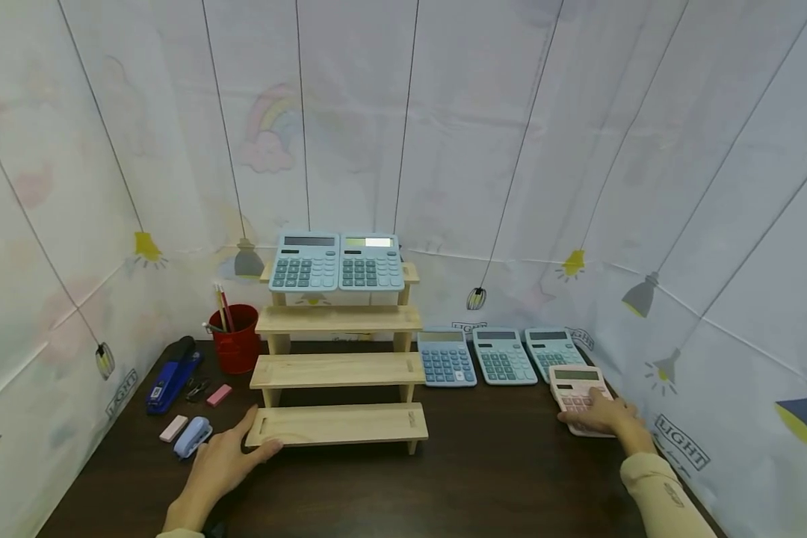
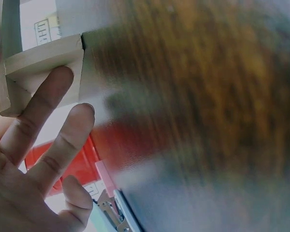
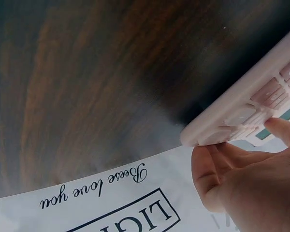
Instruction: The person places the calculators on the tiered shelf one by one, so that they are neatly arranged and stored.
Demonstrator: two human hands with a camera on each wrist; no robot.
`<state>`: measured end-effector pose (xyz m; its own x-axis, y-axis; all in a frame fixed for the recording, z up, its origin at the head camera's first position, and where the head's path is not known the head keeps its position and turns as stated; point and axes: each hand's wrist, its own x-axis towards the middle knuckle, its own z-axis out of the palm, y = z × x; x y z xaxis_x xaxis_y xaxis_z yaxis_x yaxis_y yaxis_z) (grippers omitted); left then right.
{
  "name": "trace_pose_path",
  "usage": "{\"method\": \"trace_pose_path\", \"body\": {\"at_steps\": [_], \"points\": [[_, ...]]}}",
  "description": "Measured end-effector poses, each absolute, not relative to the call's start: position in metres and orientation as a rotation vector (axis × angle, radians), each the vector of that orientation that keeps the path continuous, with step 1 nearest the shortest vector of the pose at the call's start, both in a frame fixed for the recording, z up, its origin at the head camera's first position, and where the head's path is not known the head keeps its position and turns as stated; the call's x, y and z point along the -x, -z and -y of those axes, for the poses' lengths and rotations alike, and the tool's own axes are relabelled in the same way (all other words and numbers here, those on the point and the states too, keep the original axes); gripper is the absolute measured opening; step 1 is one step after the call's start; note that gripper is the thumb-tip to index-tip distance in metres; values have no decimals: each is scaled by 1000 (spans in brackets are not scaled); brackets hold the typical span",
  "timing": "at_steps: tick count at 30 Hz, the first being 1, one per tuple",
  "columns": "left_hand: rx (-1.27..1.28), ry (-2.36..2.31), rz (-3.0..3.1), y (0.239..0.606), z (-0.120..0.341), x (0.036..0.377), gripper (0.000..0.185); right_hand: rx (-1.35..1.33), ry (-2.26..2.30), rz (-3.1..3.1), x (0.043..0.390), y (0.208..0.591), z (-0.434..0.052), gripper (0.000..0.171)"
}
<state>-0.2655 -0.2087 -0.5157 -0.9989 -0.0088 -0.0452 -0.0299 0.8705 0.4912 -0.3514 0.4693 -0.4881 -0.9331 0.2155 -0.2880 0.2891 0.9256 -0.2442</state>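
Observation:
A stepped wooden shelf stand with several tiers stands mid-table. My left hand holds the left end of its lowest board, thumb at the front edge and index finger towards the back. In the left wrist view, one finger lies against the wood and the others spread away. Far to the right, my right hand grips a pink calculator across its width. Its keys are partly hidden by the fingers. Whether the calculator touches the table cannot be told.
Two blue calculators lean side by side on the top tier. Three more blue calculators lie right of the stand. On the left are a red pen cup, blue stapler, small light-blue stapler, pink eraser, white eraser and black clips.

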Motion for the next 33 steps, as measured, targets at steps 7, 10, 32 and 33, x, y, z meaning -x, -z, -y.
{"method": "trace_pose_path", "body": {"at_steps": [7,10,32,33], "points": [[29,-783,-3012,515,208,265,109,-437,411,-2828,351,490,-468,123],[30,-783,-3011,516,208,265,109,-420,393,-2838,348,490,-468,122],[19,-801,-3006,513,207,263,109,-376,301,-2966,330,493,-447,116],[20,-802,-3005,513,207,263,109,-373,302,-2973,329,492,-444,116]]}}
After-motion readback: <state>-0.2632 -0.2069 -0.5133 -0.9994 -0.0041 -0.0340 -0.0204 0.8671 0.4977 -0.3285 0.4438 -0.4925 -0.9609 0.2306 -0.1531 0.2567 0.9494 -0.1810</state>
